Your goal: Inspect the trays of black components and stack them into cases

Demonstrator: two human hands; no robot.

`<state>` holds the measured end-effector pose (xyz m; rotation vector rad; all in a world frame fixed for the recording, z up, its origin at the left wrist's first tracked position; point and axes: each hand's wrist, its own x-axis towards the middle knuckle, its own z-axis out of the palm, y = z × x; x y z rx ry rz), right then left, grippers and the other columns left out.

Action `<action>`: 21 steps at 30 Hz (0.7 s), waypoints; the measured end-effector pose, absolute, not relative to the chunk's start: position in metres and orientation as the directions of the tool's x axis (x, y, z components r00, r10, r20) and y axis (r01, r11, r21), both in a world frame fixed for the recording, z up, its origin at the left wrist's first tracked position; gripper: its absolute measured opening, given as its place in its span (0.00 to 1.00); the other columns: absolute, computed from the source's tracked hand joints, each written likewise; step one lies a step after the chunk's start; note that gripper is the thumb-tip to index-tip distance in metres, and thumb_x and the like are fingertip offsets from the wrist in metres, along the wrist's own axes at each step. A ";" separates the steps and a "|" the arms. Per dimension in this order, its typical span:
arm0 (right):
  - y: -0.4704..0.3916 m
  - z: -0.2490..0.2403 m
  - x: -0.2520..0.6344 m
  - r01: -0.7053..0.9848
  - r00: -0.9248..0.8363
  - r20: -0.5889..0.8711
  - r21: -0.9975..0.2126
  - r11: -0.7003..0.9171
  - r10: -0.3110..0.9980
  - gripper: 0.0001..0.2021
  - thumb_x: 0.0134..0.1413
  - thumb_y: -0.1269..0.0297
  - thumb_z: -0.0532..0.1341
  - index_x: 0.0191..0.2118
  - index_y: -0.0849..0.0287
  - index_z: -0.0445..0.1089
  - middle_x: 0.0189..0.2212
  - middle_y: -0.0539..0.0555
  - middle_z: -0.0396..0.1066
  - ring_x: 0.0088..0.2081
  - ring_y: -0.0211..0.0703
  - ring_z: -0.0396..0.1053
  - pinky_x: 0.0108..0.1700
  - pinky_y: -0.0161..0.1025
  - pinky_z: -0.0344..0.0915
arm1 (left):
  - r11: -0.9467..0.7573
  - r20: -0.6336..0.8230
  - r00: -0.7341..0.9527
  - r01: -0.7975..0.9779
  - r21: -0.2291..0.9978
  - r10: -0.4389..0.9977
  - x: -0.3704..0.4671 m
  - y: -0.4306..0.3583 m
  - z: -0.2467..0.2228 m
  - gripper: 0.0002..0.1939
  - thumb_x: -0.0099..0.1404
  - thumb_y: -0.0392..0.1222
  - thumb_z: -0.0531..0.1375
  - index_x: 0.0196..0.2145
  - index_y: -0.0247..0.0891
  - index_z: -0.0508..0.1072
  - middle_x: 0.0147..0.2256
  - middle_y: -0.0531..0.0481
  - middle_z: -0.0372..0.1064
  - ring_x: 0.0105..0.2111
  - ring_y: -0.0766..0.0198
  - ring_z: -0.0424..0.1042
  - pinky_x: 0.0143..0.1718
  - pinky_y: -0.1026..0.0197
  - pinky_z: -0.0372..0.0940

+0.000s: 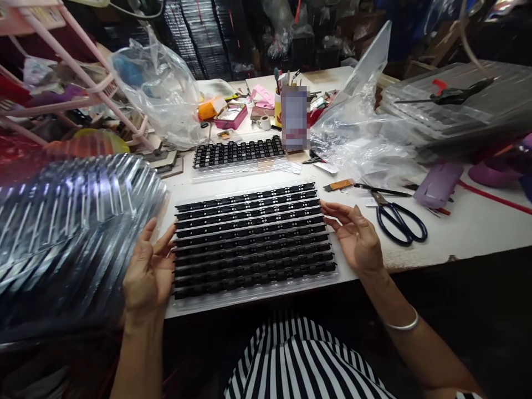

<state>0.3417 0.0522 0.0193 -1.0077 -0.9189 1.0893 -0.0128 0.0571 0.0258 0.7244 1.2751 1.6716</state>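
Note:
A clear plastic tray (257, 285) lies at the front of the white table, filled with several rows of black slotted strips (253, 238). At its left edge, my left hand (147, 271) grips the side, thumb raised and fingertips partly hidden behind the strip ends. On the opposite side my right hand (355, 238) holds the upper right edge, its fingers touching the ends of the strips and its thumb up. Behind this tray sits a second group of black parts (239, 151) in another clear tray.
Stacked clear trays (75, 221) stand at the left. Scissors (399, 221), an orange-handled cutter (338, 184) and a purple object (438, 185) lie at the right. Plastic bags (160, 94), a tool cup (277, 108) and a pink rack (83, 61) are farther back.

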 end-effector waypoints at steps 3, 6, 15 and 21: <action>0.052 0.019 0.341 -0.285 0.214 0.087 -0.947 0.148 0.973 0.18 0.63 0.53 0.49 0.42 0.53 0.74 0.48 0.55 0.74 0.53 0.49 0.67 0.55 0.50 0.62 | -0.081 -0.058 -0.413 -0.311 0.947 0.909 -0.015 0.056 0.024 0.23 0.64 0.47 0.57 0.55 0.41 0.67 0.45 0.42 0.74 0.39 0.63 0.70 0.42 0.60 0.64; 0.051 0.019 0.340 -0.283 0.210 0.086 -0.948 0.144 0.974 0.18 0.64 0.54 0.48 0.42 0.53 0.74 0.47 0.55 0.74 0.53 0.49 0.67 0.55 0.49 0.62 | -0.088 -0.045 -0.392 -0.314 0.945 0.919 -0.016 0.055 0.024 0.23 0.64 0.47 0.57 0.56 0.40 0.66 0.46 0.42 0.74 0.39 0.63 0.70 0.43 0.60 0.63; 0.053 0.016 0.342 -0.208 0.198 0.111 -0.966 0.153 0.974 0.20 0.63 0.50 0.47 0.43 0.52 0.73 0.49 0.55 0.73 0.54 0.50 0.66 0.55 0.51 0.63 | -0.084 -0.059 -0.385 -0.344 0.935 0.921 -0.015 0.053 0.026 0.22 0.65 0.47 0.57 0.55 0.40 0.68 0.45 0.42 0.74 0.38 0.64 0.70 0.44 0.61 0.62; 0.053 0.012 0.337 -0.066 0.212 0.136 -0.986 0.153 0.968 0.13 0.55 0.56 0.61 0.45 0.52 0.71 0.49 0.54 0.72 0.53 0.49 0.67 0.55 0.50 0.62 | -0.080 -0.059 -0.403 -0.320 0.944 0.913 -0.013 0.056 0.026 0.23 0.64 0.48 0.57 0.55 0.39 0.67 0.45 0.40 0.74 0.40 0.63 0.70 0.44 0.61 0.61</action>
